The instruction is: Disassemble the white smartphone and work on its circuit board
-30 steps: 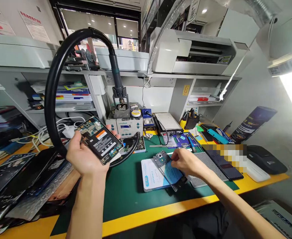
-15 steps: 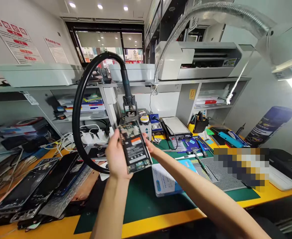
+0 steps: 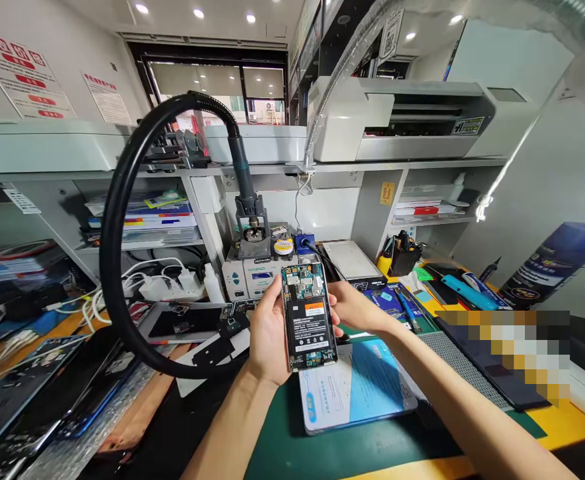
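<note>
An opened smartphone [image 3: 311,330] is held upright in front of me, its back cover off. A black battery with an orange label and the bare circuit boards above and below it face me. My left hand [image 3: 268,337] is closed round the phone's left edge, thumb along the side. At the right edge, the curled fingers of my right hand [image 3: 353,308] grip the phone, partly hidden behind it. Below and to the right, a white and blue flat box [image 3: 357,393] lies on the green mat [image 3: 282,440].
A hot air station [image 3: 252,277] stands behind the phone, its thick black hose [image 3: 110,247] looping down on the left. Several dismantled phones [image 3: 37,387] lie at left. On the right are a grey perforated mat [image 3: 460,360] and a blue spray can [image 3: 555,267].
The phone has moved right and now stands straighter, its back turned more squarely to me. Both hands moved right with it. The view has shifted closer to the bench.
</note>
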The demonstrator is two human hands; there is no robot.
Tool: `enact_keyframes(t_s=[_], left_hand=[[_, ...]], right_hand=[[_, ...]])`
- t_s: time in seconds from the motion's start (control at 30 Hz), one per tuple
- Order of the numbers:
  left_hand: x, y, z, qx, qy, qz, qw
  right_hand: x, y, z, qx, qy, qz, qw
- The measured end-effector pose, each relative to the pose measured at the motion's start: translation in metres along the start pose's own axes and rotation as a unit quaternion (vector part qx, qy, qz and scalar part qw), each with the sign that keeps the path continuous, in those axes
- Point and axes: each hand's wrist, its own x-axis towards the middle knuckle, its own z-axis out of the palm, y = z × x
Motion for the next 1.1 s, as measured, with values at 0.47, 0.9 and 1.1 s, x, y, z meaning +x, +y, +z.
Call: enact_keyframes(t_s=[0.47, 0.9, 1.1], left_hand=[[0.013, -0.046, -0.026, -0.007, 0.073, 0.053, 0.996], [0.01, -0.06, -0.031, 0.12, 0.037, 0.087, 0.988], [0.007, -0.048, -0.037, 0.187, 0.017, 0.125, 0.974]], right_hand=[[-0.045, 0.009, 0.024, -0.115, 0.16, -0.325, 0.925], [-0.053, 0.012, 0.026, -0.031, 0.18, -0.197, 0.963], [-0.056, 0.007, 0.02, -0.034, 0.138, -0.242, 0.96]])
